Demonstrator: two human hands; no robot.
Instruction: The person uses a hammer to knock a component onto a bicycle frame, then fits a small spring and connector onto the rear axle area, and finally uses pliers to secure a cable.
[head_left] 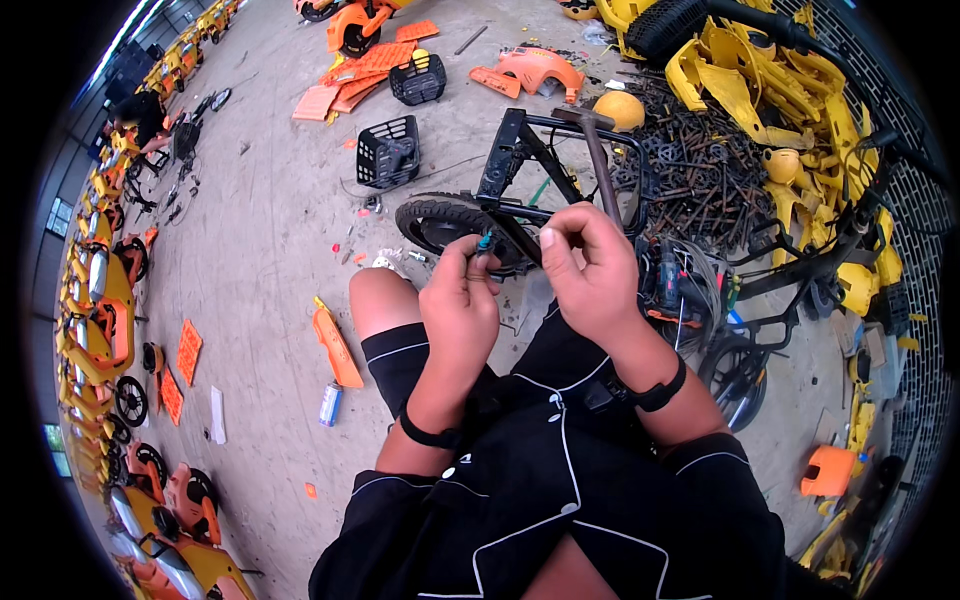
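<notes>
My left hand (pixel 460 300) is closed on a small teal-tipped piece (pixel 485 242), perhaps a connector, at its fingertips. My right hand (pixel 590 265) is pinched just to the right of it; what it holds, if anything, is too small to make out. Beyond both hands is a black bare scooter frame (pixel 500 160) with a black-tyred wheel (pixel 425 215) at its lower left. A metal bar (pixel 597 150), shaped like a hammer, leans across the frame's right side.
Black plastic baskets (pixel 388 150) and orange panels (pixel 355 80) lie ahead. A heap of dark metal parts (pixel 690 160), yellow body panels (pixel 760 80) and tangled cables (pixel 680 280) are at right. Scooters (pixel 110 320) line the left, where another person (pixel 140 115) works. An orange piece (pixel 335 345) lies near my knee.
</notes>
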